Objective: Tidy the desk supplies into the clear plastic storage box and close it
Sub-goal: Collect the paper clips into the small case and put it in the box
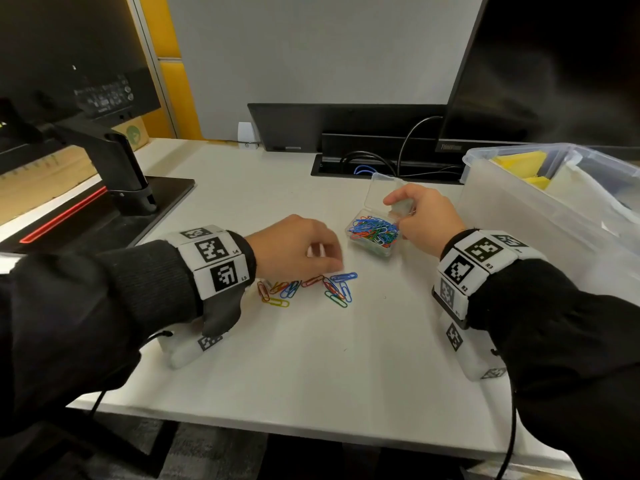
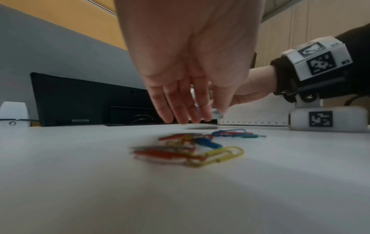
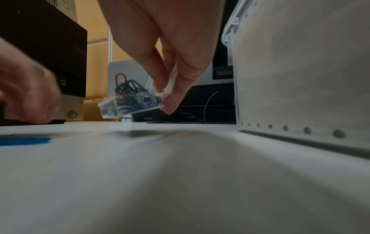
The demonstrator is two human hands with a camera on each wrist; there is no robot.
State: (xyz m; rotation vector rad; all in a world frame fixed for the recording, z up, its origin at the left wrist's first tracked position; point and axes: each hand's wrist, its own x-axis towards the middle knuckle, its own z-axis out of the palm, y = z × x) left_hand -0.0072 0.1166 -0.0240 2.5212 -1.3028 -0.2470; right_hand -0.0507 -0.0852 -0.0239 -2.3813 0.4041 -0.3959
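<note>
The white worktop carries everything here. At its right edge stands the large clear plastic storage box, lid off, with yellow pads and pale sheets showing inside (its frosted wall fills the right side of the right wrist view). At the back left sits a black monitor stand, and a second dark monitor rises behind the storage box.

Just left of the storage box is a small clear paper-clip case, heaped with coloured clips, its hinged lid standing open. The right hand pinches the near right corner of this case between thumb and fingertips; in the right wrist view the case is tilted, its left end lower, and appears raised slightly off the worktop over its shadow.

The left hand hovers just above a loose scatter of paper clips lying on the worktop near the case, to its left and nearer the person. From the left wrist view its fingers hang down close together, fairly straight, tips just over the worktop and holding nothing I can make out (the hand is motion-blurred). The clips are red, blue, yellow, orange and green, several overlapping.
</note>
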